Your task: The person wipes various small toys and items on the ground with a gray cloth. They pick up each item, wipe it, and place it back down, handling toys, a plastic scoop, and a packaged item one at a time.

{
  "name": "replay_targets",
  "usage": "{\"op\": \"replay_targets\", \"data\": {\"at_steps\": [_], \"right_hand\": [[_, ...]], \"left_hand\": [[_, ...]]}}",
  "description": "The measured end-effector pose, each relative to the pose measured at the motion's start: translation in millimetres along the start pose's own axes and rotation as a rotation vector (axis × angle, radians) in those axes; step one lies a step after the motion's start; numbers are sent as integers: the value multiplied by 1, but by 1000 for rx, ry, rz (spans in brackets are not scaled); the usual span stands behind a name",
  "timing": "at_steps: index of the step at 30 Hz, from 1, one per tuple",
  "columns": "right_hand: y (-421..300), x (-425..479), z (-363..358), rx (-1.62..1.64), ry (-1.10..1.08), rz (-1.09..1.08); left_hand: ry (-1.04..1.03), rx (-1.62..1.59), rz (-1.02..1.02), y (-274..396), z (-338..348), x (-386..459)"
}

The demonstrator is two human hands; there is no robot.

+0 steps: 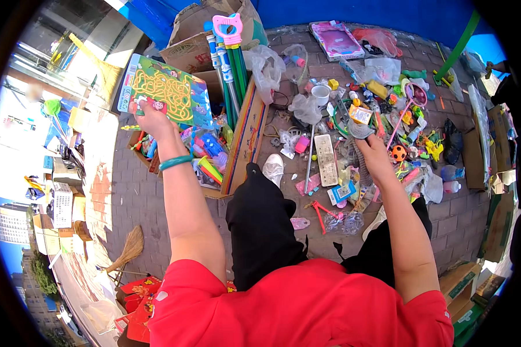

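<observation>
My left hand [154, 121] grips the lower left part of a flat printed maze board [169, 91], its thumb over the picture. The board is tilted above an open cardboard box [248, 139] of plastic toys. Green and blue tubes stand upright in that box, one with a pink handle [228, 29]. My right hand [377, 158] pinches a grey mesh-like bundle [359, 130] over a spread of small toys and wrappers on the paving. Near it lie a small orange toy football [398, 152], a pink-rimmed net [416, 94] and a dirty white power strip [326, 160].
A pink toy package [337, 40] lies by the blue wall [364, 13]. A green pole [458, 47] rises at the right. Straw brooms [129, 247] and more cardboard boxes [71, 204] stand at the left. Plastic bottles [451, 186] lie at the pile's right edge.
</observation>
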State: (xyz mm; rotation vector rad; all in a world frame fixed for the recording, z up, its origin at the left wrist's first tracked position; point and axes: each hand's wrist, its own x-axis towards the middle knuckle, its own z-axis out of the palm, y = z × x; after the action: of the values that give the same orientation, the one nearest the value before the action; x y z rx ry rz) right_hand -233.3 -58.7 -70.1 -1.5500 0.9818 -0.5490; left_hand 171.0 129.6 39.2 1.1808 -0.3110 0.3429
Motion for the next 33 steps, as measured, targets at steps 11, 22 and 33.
{"op": "replay_targets", "data": {"at_steps": [11,22,33], "right_hand": [[3,14,6,39,28,69],[5,26,-9,13,73,88],[-21,34,-90,272,289,-7]], "left_hand": [[142,114,-161,-129,13,54],[0,848,-415,-257,-48,41],[-551,594,125,-180,24,-72]]}}
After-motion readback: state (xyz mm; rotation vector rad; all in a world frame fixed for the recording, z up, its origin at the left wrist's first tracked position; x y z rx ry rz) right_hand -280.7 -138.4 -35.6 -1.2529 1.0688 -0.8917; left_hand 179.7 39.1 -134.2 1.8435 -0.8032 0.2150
